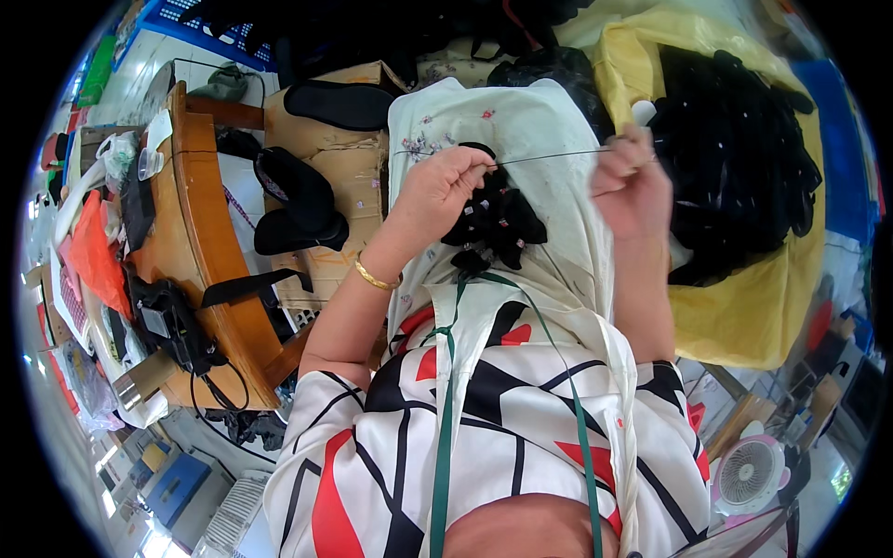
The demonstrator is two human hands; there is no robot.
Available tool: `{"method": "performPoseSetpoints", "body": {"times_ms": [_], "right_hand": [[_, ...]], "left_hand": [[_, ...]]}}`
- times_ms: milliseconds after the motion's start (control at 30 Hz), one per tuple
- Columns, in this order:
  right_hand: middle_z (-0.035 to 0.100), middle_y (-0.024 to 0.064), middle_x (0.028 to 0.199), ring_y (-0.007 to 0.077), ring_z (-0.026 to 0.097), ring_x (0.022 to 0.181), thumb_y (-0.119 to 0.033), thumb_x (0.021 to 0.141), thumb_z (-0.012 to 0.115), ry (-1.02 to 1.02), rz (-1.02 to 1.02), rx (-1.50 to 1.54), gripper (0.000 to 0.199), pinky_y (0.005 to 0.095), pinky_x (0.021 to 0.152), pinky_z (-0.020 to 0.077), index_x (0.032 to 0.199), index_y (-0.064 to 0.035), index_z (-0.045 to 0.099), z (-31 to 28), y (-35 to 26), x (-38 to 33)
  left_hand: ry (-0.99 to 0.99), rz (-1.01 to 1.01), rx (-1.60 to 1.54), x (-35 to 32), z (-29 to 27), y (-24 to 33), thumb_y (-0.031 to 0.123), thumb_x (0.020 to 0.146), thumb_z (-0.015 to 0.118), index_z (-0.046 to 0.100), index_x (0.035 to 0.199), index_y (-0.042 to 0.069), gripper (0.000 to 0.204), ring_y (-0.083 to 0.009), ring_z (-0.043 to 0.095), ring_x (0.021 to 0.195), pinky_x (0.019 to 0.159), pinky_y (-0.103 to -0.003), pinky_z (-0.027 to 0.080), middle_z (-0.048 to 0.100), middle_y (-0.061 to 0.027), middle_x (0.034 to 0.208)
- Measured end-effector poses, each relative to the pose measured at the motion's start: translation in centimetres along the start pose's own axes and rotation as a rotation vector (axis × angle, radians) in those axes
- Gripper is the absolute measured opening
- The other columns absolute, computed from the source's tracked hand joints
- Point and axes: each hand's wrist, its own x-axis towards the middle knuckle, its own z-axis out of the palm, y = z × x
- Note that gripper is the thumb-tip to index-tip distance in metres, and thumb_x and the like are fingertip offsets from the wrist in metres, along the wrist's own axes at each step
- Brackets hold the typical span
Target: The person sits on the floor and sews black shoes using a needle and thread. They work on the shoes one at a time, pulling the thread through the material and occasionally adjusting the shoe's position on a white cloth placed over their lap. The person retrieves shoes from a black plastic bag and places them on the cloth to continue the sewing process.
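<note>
A thin dark thread (551,156) runs nearly straight between my two hands, above my lap. My left hand (441,192), with a gold bracelet at its wrist, pinches the thread between thumb and fingertips. The other end reaches my right hand (634,184), whose fingers are curled round it and slightly smeared by motion. Just below and behind my left hand lies a bunched black fabric piece (502,223) with small pale spots; my hand hides part of it. It rests on a white cloth (423,102) with small flowers, spread over my lap.
To the right stands a yellow sack (744,325) filled with black fabric pieces (735,158). On the left, a black slipper-like shoe (299,191) and a black sole (339,104) lie on cardboard (358,167), beside a cluttered wooden table (209,232). A small fan (747,472) stands at lower right.
</note>
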Motion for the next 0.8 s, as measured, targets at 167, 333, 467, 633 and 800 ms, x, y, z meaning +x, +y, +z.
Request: {"method": "performPoseSetpoints", "body": {"times_ms": [167, 333, 467, 633, 800], "right_hand": [[0.045, -0.0005, 0.064, 0.0132, 0.049, 0.063, -0.003, 0.095, 0.050, 0.071, -0.307, 0.191, 0.009, 0.0268, 0.069, 0.0503, 0.086, -0.0032, 0.053, -6.0, -10.3, -4.6], [0.047, -0.0003, 0.062, 0.0133, 0.047, 0.059, -0.008, 0.099, 0.053, 0.440, -0.698, -0.055, 0.014, 0.0349, 0.077, 0.0528, 0.086, -0.0043, 0.054, -9.5, -12.3, -9.2], [0.056, 0.0012, 0.076, 0.0118, 0.054, 0.067, -0.005, 0.098, 0.056, 0.497, -0.617, -0.671, 0.004, 0.0299, 0.077, 0.0521, 0.101, -0.0055, 0.057, -7.5, -6.5, -9.7], [0.060, -0.0015, 0.089, 0.0069, 0.056, 0.077, -0.004, 0.096, 0.059, 0.286, -0.358, -1.158, 0.010, 0.0227, 0.074, 0.0479, 0.105, -0.0049, 0.062, -5.5, 0.5, -9.3], [0.060, -0.0006, 0.088, 0.0063, 0.054, 0.077, -0.012, 0.094, 0.065, 0.144, -0.188, -1.419, 0.012, 0.0222, 0.071, 0.0462, 0.100, -0.0015, 0.063, -3.2, 2.7, -9.1]], "left_hand": [[0.007, 0.007, 0.176, -1.4, -0.2, -1.2, 0.009, 0.099, 0.053, 0.063, 0.102, 0.002, 0.013, -0.0159, 0.059, 0.071, 0.066, -0.027, 0.049, 0.062, -0.0085, 0.085], [0.052, 0.091, 0.305, -3.0, 0.6, -0.4, 0.012, 0.095, 0.059, 0.064, 0.101, 0.002, 0.013, -0.0220, 0.060, 0.070, 0.066, -0.031, 0.050, 0.060, -0.0119, 0.082], [-0.028, 0.234, 0.449, -3.7, 3.4, 2.5, 0.022, 0.087, 0.069, 0.067, 0.094, 0.004, 0.019, -0.0255, 0.060, 0.072, 0.064, -0.035, 0.050, 0.059, -0.0094, 0.081], [-0.177, 0.223, 0.734, -4.5, 6.8, 1.5, 0.032, 0.076, 0.075, 0.068, 0.080, 0.009, 0.025, -0.0261, 0.059, 0.073, 0.062, -0.037, 0.050, 0.053, -0.0064, 0.074], [-0.168, 0.126, 0.591, -4.8, 6.0, 2.3, 0.020, 0.075, 0.072, 0.067, 0.080, 0.008, 0.014, -0.0248, 0.060, 0.078, 0.062, -0.038, 0.050, 0.057, -0.0061, 0.078]]}}
